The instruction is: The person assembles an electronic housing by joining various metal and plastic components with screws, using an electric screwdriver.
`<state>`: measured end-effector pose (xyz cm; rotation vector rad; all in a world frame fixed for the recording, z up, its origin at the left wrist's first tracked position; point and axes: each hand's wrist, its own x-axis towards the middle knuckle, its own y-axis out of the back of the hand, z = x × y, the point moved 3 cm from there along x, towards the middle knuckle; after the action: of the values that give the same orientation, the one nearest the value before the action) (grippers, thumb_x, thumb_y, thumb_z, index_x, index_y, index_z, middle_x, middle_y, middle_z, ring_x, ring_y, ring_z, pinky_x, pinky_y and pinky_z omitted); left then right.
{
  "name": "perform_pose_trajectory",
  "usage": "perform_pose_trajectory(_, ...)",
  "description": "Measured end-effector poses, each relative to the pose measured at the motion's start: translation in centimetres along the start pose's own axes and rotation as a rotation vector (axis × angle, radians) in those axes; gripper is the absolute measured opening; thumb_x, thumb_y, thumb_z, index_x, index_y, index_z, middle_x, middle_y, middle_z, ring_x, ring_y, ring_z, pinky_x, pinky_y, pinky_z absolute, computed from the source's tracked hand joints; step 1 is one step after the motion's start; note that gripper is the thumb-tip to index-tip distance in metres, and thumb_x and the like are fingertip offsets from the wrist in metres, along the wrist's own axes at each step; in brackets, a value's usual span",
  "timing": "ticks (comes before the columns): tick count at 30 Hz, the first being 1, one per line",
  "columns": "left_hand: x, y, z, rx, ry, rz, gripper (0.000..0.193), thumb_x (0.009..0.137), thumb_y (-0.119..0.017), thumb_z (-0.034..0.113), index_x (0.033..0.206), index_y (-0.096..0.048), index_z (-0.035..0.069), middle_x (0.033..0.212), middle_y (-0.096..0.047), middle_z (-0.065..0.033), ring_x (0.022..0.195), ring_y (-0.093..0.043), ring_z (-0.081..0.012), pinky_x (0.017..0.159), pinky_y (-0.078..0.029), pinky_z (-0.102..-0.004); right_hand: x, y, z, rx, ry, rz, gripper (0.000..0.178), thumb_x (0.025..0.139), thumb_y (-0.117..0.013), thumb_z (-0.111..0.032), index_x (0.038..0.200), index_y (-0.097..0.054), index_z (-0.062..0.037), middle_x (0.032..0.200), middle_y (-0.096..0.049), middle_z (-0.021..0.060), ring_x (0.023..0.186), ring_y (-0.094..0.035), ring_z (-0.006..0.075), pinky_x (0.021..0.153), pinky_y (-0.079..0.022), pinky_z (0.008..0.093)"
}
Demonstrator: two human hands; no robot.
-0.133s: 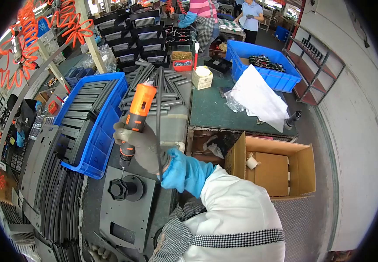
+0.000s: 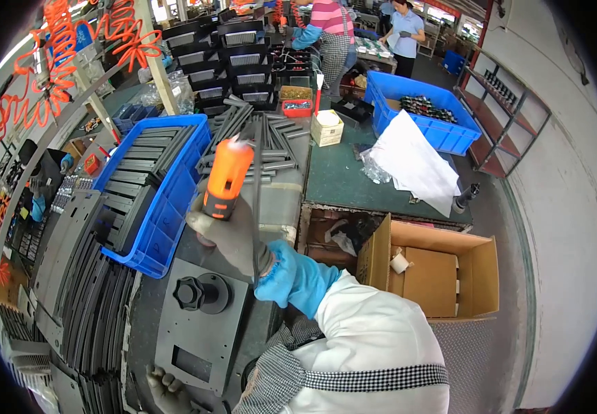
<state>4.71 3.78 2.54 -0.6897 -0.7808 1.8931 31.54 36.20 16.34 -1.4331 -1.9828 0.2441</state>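
Observation:
An orange electric screwdriver (image 2: 228,178) is held in my right hand (image 2: 233,234), which wears a grey glove. Its lower end is hidden behind the hand, and its cord hangs down past the wrist. Below it, a flat grey metal plate (image 2: 174,334) with a rectangular cutout lies on the bench. A black star-shaped knob (image 2: 189,293) on a round base stands on the plate's upper part. My left hand (image 2: 166,390), also gloved, is beside the plate's lower left corner, with its fingers curled. What those fingers hold, if anything, is hidden.
Left of the plate stand stacked dark metal panels (image 2: 98,303) and a blue crate (image 2: 189,186) of grey bars. Grey tubes (image 2: 274,141) lie at the bench's far end. An open cardboard box (image 2: 478,276) is at right. Two people work farther back.
My right hand has lifted the screwdriver away from the plate and tilted it, so its bit no longer shows above the knob. My left hand has come further into view.

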Motion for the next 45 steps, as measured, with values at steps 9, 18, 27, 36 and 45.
perform_pose_trajectory(9,-0.7,-2.8,-1.7,-0.053,0.014,-0.086,0.029,0.1,-0.068,0.017,0.123,-0.06,0.003,0.104,-0.063,-0.0061,0.086,-0.059,-0.0141,0.073,-0.053,-0.0283,-4.8,-5.5,-6.1,0.683,-0.071,-0.327,0.079,0.088,-0.066,-0.008,0.159,-0.031,-0.0143,0.101,-0.063,0.0077,0.078,-0.064,0.0216,0.075,-0.053,0.0432)
perform_pose_trajectory(18,-3.8,-5.2,-2.1,0.524,-0.164,-0.051,0.048,0.096,-0.07,0.049,0.104,-0.065,0.002,0.074,-0.06,-0.0017,0.054,-0.048,-0.0079,0.047,-0.034,-0.0224,-11.1,-11.7,-1.1,0.577,-0.248,-0.425,0.096,0.086,-0.072,-0.006,0.163,-0.016,-0.0127,0.097,-0.065,0.007,0.085,-0.066,0.018,0.077,-0.053,0.0365)
perform_pose_trajectory(27,-3.5,-5.1,0.6,0.831,-0.327,0.149,0.031,0.1,-0.06,0.004,0.129,-0.064,-0.005,0.097,-0.068,-0.0052,0.077,-0.058,-0.0093,0.067,-0.047,-0.0255,-10.6,-14.4,4.0,0.407,-0.299,-0.177,0.028,0.088,-0.065,-0.021,0.104,-0.06,0.0015,0.083,-0.069,0.0116,0.079,-0.069,0.0223,0.077,-0.058,0.0387)
perform_pose_trajectory(36,3.2,2.9,0.3,1.115,-0.258,0.156,0.047,0.097,-0.064,0.006,0.144,-0.057,0.011,0.113,-0.073,-0.0065,0.093,-0.066,-0.0151,0.082,-0.054,-0.0315,-11.6,-19.6,11.0,0.104,-0.145,-0.495,0.045,0.085,-0.07,-0.01,0.122,-0.049,0.0032,0.083,-0.069,0.0077,0.076,-0.068,0.0185,0.079,-0.055,0.036)
perform_pose_trajectory(45,3.0,2.6,-5.6,0.869,-0.099,0.194,0.052,0.098,-0.056,0.01,0.149,-0.05,0.01,0.119,-0.067,-0.0112,0.074,-0.064,-0.015,0.068,-0.056,-0.0326,-12.0,-15.9,13.4,-0.017,-0.208,-0.451,0.081,0.083,-0.067,-0.006,0.152,-0.027,0.0,0.087,-0.068,0.0097,0.076,-0.065,0.019,0.078,-0.056,0.0388)
